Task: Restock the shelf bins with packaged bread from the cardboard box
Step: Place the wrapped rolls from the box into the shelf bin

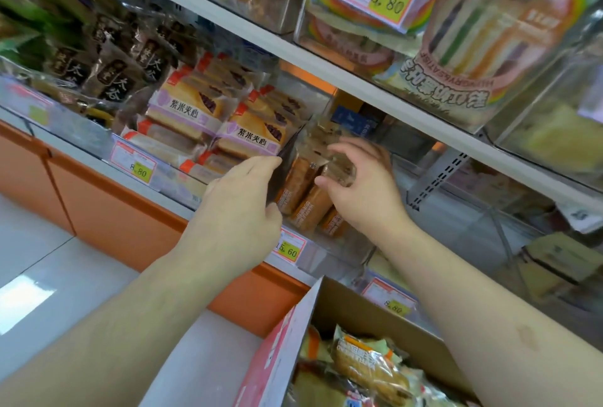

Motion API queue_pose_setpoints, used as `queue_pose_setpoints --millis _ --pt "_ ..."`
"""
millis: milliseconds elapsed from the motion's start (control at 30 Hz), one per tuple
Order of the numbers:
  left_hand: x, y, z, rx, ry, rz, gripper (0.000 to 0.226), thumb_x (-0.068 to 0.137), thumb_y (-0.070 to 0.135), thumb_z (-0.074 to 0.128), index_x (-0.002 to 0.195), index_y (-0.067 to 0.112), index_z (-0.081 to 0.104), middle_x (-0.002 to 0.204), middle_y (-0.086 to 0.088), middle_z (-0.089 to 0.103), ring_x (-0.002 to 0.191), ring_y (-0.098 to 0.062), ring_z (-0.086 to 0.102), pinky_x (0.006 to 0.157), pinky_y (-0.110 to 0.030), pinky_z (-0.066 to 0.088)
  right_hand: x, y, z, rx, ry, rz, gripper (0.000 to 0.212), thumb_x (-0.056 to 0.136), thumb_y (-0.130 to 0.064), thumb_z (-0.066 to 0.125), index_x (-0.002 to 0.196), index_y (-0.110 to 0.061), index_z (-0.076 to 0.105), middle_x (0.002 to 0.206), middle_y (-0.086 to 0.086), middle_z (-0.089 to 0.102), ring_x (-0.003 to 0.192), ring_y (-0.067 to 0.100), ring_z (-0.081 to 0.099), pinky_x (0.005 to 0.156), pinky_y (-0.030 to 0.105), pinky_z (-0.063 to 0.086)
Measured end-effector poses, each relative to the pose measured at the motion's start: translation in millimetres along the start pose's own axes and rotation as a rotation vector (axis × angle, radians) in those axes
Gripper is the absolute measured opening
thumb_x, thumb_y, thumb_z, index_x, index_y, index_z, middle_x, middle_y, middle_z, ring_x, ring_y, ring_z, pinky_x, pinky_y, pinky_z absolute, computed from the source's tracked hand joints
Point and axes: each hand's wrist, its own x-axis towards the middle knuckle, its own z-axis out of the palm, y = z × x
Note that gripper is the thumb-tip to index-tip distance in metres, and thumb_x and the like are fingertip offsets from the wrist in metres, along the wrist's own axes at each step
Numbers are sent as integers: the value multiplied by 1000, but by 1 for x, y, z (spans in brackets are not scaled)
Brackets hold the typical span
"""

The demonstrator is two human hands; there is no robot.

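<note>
Both hands are reaching into the clear shelf bin [329, 253] on the middle shelf. I am pinching the dark edge of a packet with my left hand [241, 197], thumb and fingers curled on it. With my right hand [362, 184] I am curling my fingers round the crinkled clear top of a bread packet [326, 152]. Brown bread packets [306, 201] are standing in the bin, long axes running from the bin's front up toward the back, leaning left. Below, the cardboard box [385, 318] is sitting open, holding more packaged bread [368, 370] lying slantwise.
</note>
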Motion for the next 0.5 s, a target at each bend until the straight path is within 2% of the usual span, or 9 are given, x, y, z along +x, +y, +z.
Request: queue_pose_setpoints --millis 100,200,267,400,500 --pt "-7 18 -3 -23 19 22 63 93 16 62 153 27 46 152 8 52 140 -14 46 116 -28 32 -34 2 -30 24 16 2 53 90 -40 80 141 -35 63 149 -16 54 144 9 41 123 42 38" --pt "-20 37 -3 -23 -62 71 60 95 17 64 152 25 48 152 5 53 140 -16 47 115 -28 33 -77 9 -63 9 29 13 48 93 -40 78 139 -35 63 146 -16 58 140 5 47 121 38 39" --pt "-31 50 -2 -14 -114 106 57 98 23 63 153 28 47 153 7 53 140 -15 47 113 -27 34 -110 19 -83 16 36 31 43 94 -39 77 135 -34 66 142 -18 60 136 4 51 118 39 43" --pt "-54 78 2 -35 -198 145 52 99 30 63 150 33 50 149 12 56 135 -11 51 105 -24 38 -182 51 -113 24 12 126 30 91 -32 81 119 -32 71 118 -21 68 106 0 63 96 26 53" --pt "-74 99 10 -39 -250 214 49 98 32 65 146 34 54 142 16 60 130 -6 53 101 -20 37 -230 81 -122 -51 -189 281 27 89 -31 82 113 -32 72 102 -18 72 93 -3 66 86 18 52"
